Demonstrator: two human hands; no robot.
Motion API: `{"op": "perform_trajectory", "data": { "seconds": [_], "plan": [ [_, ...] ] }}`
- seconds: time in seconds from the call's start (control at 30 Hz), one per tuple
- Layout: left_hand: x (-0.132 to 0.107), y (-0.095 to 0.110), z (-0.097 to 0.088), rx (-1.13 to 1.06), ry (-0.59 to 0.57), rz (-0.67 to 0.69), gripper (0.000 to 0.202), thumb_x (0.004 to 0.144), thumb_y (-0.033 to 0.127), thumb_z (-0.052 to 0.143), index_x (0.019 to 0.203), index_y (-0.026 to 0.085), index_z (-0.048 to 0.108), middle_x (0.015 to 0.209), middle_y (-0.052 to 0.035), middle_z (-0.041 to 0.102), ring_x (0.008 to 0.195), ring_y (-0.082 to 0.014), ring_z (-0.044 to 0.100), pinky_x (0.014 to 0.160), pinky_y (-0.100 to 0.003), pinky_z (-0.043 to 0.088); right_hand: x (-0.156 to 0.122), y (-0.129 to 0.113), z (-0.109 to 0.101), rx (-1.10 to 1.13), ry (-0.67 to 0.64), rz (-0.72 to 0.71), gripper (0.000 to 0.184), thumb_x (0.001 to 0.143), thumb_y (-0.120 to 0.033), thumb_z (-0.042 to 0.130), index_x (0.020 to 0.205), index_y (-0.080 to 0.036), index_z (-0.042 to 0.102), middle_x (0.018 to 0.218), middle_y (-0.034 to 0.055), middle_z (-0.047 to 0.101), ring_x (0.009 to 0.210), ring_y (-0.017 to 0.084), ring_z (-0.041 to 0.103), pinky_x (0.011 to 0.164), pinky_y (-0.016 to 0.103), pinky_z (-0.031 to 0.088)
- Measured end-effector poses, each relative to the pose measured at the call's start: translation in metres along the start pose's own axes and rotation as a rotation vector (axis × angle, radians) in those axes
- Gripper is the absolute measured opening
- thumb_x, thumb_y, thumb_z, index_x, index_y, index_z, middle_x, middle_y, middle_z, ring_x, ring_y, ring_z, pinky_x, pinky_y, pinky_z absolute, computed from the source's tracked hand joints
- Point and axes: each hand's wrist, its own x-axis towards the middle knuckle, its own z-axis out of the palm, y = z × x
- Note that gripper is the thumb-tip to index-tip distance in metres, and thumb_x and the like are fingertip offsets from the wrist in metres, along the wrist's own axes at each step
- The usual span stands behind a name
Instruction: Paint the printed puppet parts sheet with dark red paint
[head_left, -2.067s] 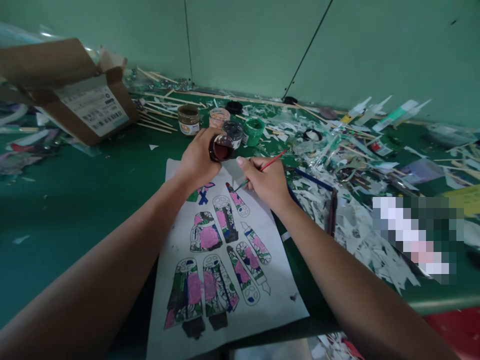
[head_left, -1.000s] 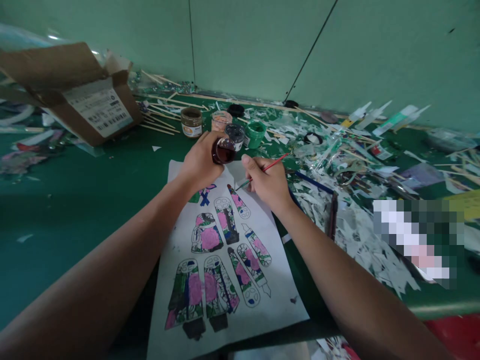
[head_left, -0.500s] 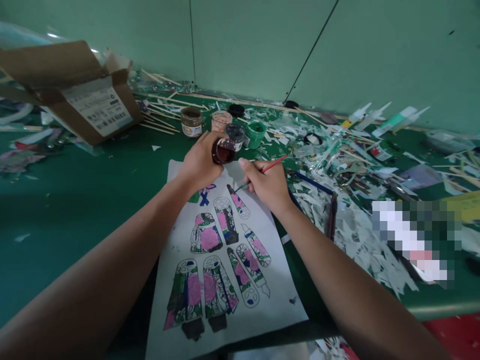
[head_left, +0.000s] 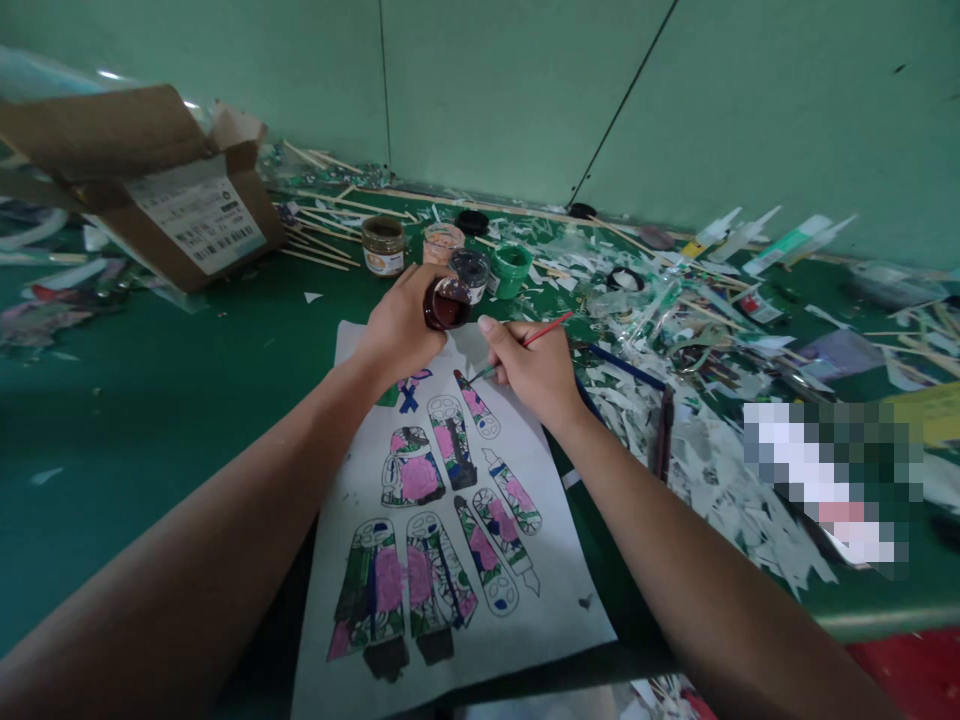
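My left hand (head_left: 405, 318) is wrapped round a small jar of dark red paint (head_left: 448, 304), tilted with its mouth toward me. In my right hand (head_left: 534, 362) I pinch a thin red-handled paintbrush (head_left: 549, 328). Its tip meets the topmost narrow shape on a white sheet (head_left: 540, 590). Printed body-part shapes cover the sheet, partly coloured pink, green, blue and black. Beyond my hands stand open paint jars: a brown one (head_left: 383, 246), a peach one (head_left: 442, 242), a dark one (head_left: 471, 270) and a green one (head_left: 511, 268).
A cardboard box (head_left: 225, 220) leans open at the back left, beside thin wooden sticks (head_left: 322, 250). White paper scraps (head_left: 720, 500) litter the right side, with glue bottles (head_left: 795, 240) behind. A pixelated object (head_left: 832, 490) lies near the right table edge.
Almost nothing differs. Both hands, the jar and the sheet stay in place, and the brush tip remains at the same narrow shape.
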Motion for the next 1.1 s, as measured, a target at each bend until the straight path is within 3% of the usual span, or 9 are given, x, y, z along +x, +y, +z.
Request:
{"op": "perform_trajectory", "data": {
  "seconds": [1.1],
  "plan": [
    [0.0008, 0.003, -0.0012, 0.013, -0.011, -0.039, 0.05, 0.066, 0.005, 0.059, 0.113, 0.021, 0.055, 0.118, -0.0059, 0.061, 0.111, -0.026, 0.059, 0.095, -0.037, 0.05, 0.0008, 0.0003, 0.0, 0.025, -0.032, 0.005, 0.047, 0.087, -0.042, 0.056, 0.047, -0.02, 0.05, 0.035, -0.0062, 0.044, 0.033, 0.005, 0.042, 0.042, 0.021, 0.034]
  ]
}}
